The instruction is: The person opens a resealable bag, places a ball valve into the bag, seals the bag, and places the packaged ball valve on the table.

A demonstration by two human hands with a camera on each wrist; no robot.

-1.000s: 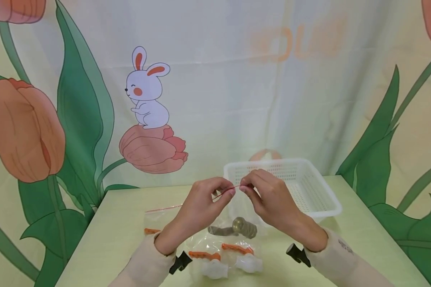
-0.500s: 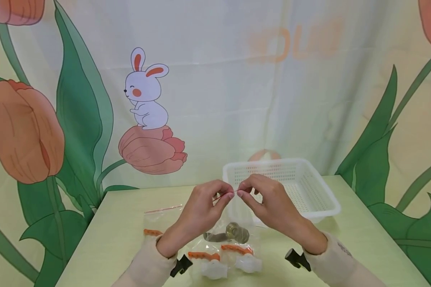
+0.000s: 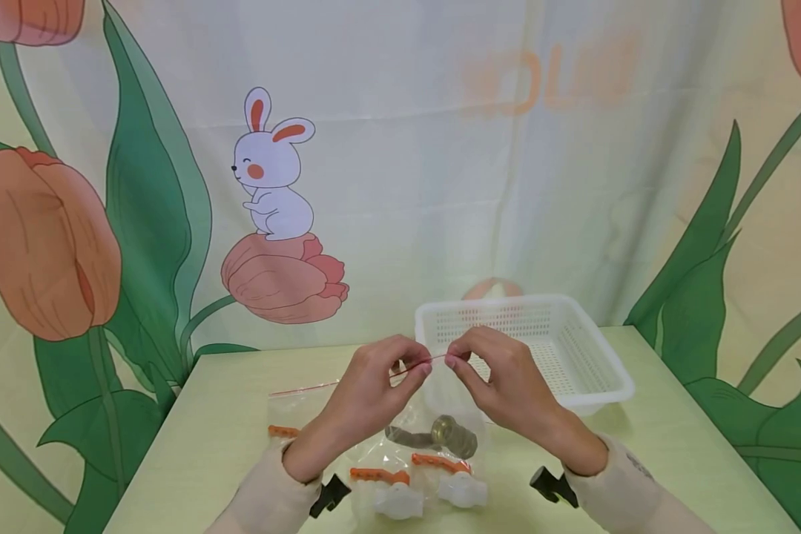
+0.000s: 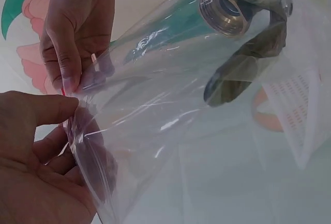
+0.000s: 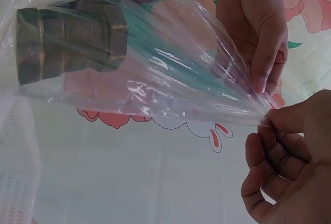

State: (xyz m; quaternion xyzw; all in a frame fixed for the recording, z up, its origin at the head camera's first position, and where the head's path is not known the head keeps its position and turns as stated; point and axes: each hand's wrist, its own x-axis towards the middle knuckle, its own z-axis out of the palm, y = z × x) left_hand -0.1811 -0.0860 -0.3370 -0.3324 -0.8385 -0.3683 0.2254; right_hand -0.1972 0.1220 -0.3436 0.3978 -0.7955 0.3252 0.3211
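Note:
A clear zip bag [image 4: 155, 105] with a red seal line hangs between my two hands. My left hand [image 3: 382, 378] pinches its top edge between thumb and index finger. Close beside it, my right hand [image 3: 500, 371] pinches the same edge, with a short stretch of red seal showing between the fingertips. Inside the bag hangs a brass valve [image 3: 452, 436] with a threaded round opening and a dark lever handle [image 4: 245, 66]. In the right wrist view the valve's hexagonal brass body [image 5: 72, 40] shows through the plastic, with the right hand's other fingers loosely curled below the edge.
On the table [image 3: 193, 445] below lie bagged white plastic valves [image 3: 463, 489] with orange handles [image 3: 440, 463]. Another red-sealed bag [image 3: 300, 400] lies at left, partly behind my left forearm. A white perforated basket [image 3: 601, 356] stands at the back right.
My fingertips came close together along the red seal, then drew slightly apart again. The bagged valve swung a little left and back right. Both hands kept their pinch.

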